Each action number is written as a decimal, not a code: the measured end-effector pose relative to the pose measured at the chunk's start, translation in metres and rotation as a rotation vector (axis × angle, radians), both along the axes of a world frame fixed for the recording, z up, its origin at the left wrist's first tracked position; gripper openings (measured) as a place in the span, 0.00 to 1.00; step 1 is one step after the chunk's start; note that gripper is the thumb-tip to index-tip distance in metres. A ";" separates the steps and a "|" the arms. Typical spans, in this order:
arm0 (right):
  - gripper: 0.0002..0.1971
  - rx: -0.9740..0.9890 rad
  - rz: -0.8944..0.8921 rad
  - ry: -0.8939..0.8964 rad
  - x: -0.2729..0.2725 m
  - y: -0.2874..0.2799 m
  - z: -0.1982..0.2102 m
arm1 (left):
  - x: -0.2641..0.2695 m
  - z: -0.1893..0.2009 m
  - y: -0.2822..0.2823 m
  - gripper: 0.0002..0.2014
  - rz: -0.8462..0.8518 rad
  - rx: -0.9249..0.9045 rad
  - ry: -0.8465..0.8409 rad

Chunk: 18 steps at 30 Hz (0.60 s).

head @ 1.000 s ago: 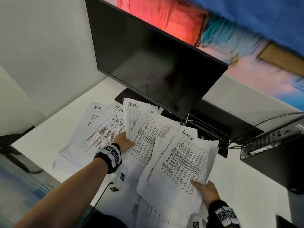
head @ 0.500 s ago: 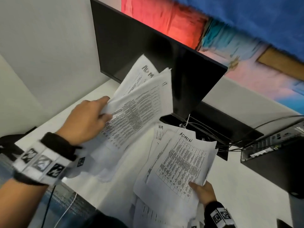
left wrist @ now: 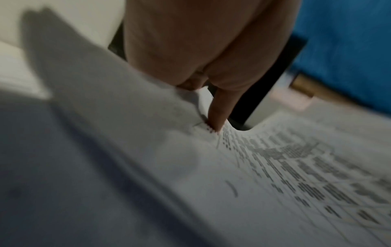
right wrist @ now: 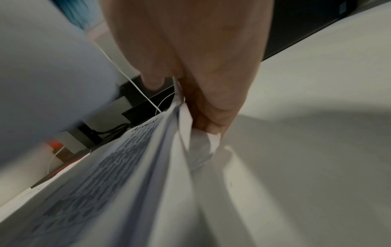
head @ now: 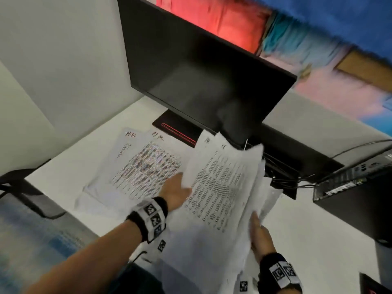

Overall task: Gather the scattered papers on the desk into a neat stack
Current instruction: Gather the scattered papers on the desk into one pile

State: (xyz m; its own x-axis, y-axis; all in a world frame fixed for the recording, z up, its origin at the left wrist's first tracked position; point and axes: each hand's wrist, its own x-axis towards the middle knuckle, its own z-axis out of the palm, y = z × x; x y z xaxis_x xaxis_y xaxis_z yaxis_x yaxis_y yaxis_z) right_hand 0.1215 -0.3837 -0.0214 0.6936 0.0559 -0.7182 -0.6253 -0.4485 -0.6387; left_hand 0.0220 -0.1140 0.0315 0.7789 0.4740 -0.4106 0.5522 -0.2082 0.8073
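Observation:
A bundle of printed papers [head: 222, 183] is held tilted above the desk in front of the monitor. My left hand [head: 182, 186] grips its left edge, thumb on top; in the left wrist view a finger [left wrist: 216, 117] presses into the printed sheet [left wrist: 296, 175]. My right hand [head: 255, 223] pinches the bundle's lower right edge. In the right wrist view my right hand [right wrist: 180, 103] has thumb and fingers clamped on the edge-on sheets [right wrist: 148, 167]. Two sheets marked "H.R" [head: 144, 166] lie flat on the desk to the left. More sheets [head: 191, 251] lie under the bundle near the front edge.
A large black monitor [head: 201, 71] stands right behind the papers, its base [head: 176, 128] on the white desk [head: 307, 230]. A black computer box [head: 356, 194] with cables sits at the right. A grey partition wall [head: 63, 71] bounds the left side.
My left hand swung its raised sheets down and to the right onto the bundle in my right hand. Both hands now hold one bundle, and the H.R sheets on the desk are uncovered.

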 end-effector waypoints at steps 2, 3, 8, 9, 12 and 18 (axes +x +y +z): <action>0.50 0.161 -0.058 0.011 -0.002 0.001 0.003 | 0.004 -0.023 -0.010 0.29 -0.021 0.031 0.161; 0.43 0.206 -0.088 0.011 -0.003 0.002 0.004 | 0.004 -0.031 -0.012 0.32 -0.063 0.070 0.220; 0.26 0.076 -0.013 -0.106 -0.003 0.006 -0.001 | -0.011 -0.022 0.040 0.34 0.171 0.501 0.180; 0.25 0.047 -0.021 -0.110 -0.003 0.006 -0.003 | -0.017 -0.018 0.064 0.36 0.254 0.573 0.225; 0.24 -0.016 -0.020 -0.107 -0.003 0.009 -0.005 | -0.041 -0.014 0.138 0.48 0.453 0.650 0.468; 0.38 -0.100 -0.030 -0.115 -0.005 0.025 -0.009 | -0.057 -0.027 0.191 0.45 0.291 0.332 0.518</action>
